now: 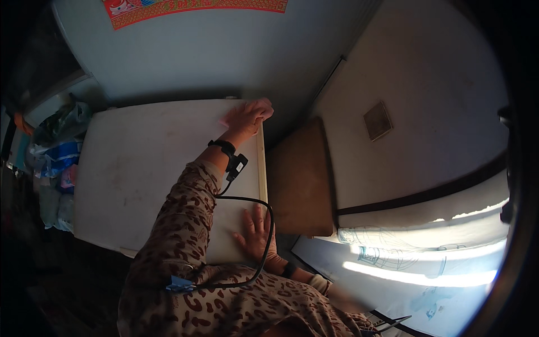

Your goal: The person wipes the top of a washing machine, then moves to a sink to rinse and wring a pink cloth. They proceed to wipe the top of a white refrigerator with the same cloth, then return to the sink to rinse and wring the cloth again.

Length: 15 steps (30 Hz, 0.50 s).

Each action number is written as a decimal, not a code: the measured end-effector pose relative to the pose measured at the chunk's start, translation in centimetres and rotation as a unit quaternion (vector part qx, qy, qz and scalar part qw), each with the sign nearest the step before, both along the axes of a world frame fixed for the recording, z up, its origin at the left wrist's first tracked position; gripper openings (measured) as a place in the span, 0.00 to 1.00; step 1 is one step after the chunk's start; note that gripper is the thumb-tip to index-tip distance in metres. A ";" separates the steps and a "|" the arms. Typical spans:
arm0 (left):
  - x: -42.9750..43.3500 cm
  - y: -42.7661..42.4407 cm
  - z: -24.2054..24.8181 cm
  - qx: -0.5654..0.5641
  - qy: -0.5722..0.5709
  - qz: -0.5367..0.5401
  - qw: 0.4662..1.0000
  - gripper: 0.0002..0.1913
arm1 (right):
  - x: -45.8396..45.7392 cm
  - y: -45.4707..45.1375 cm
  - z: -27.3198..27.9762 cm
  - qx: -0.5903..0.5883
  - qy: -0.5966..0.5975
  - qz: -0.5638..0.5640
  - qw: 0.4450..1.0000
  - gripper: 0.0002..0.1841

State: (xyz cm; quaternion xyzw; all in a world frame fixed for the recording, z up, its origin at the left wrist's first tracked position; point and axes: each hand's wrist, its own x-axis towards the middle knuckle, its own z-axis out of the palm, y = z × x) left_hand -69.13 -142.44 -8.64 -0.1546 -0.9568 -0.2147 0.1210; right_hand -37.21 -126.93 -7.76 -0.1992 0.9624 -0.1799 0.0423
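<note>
At the far right corner of a white, flat-topped unit (134, 177), perhaps a chest freezer, my left hand (246, 118) grips a pink cloth (264, 108). The cloth is bunched under and around the fingers and touches the corner. Nearer to my body, my right hand (257, 236) lies palm down by the unit's right edge, fingers spread and holding nothing. A black band with a small device (236, 166) is on my left wrist. From it a black cable (269, 219) loops across, passing in front of my right hand, to a blue clip (180, 284) at my clothing.
Filled plastic bags (63, 156) crowd the unit's left side. A brown panel (301, 181) stands close on the right, beside a white wall with a square plate (378, 121). Behind the unit rises a grey wall (202, 54) with a red printed banner (202, 9). Bright sunlight strikes the lower right.
</note>
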 end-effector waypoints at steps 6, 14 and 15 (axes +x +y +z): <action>-2.6 0.0 -0.3 -0.004 0.006 0.016 1.000 0.16 | 0.2 0.1 0.6 -0.002 0.025 0.008 1.000 0.38; -2.3 -5.0 -2.1 -0.008 0.115 0.078 0.990 0.14 | 0.3 0.1 1.0 0.006 0.008 -0.002 1.000 0.38; -2.0 -7.4 -2.3 -0.038 0.096 0.107 0.989 0.14 | 0.2 0.0 1.0 0.025 0.029 0.007 0.999 0.37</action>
